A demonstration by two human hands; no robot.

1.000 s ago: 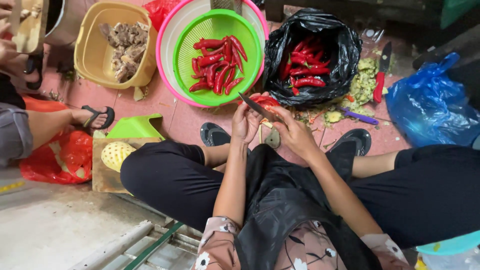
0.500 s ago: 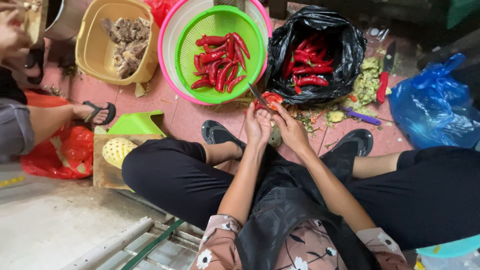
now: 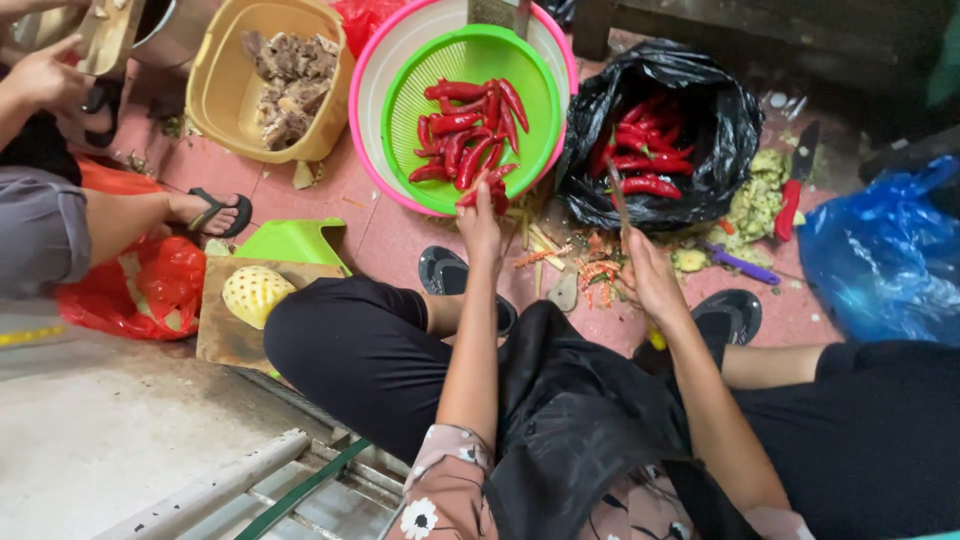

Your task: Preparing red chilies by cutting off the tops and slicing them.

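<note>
My left hand point(image 3: 482, 222) reaches forward to the near rim of a green colander point(image 3: 440, 90) and holds a red chilli point(image 3: 492, 192) at its edge. Several red chillies point(image 3: 468, 128) lie in the colander, which sits inside a pink-rimmed basin point(image 3: 392, 60). My right hand point(image 3: 648, 277) is closed on a small knife point(image 3: 617, 200), its blade pointing up toward a black plastic bag point(image 3: 700, 110) that holds more red chillies point(image 3: 640, 160). Chilli trimmings point(image 3: 598, 272) lie on the floor between my hands.
A yellow basket point(image 3: 225, 95) with brownish pieces stands at the back left. A peeled pineapple point(image 3: 255, 292) rests on a wooden board point(image 3: 222, 335). Another person's hand point(image 3: 40, 75) and sandalled foot point(image 3: 210, 212) are at the left. A blue bag point(image 3: 880, 255) and a red-handled knife point(image 3: 792, 200) lie at the right.
My hands were together over my lap with the chilli and knife. Now my left hand has stretched out to the colander with the chilli, and my right hand has drawn aside with the knife.
</note>
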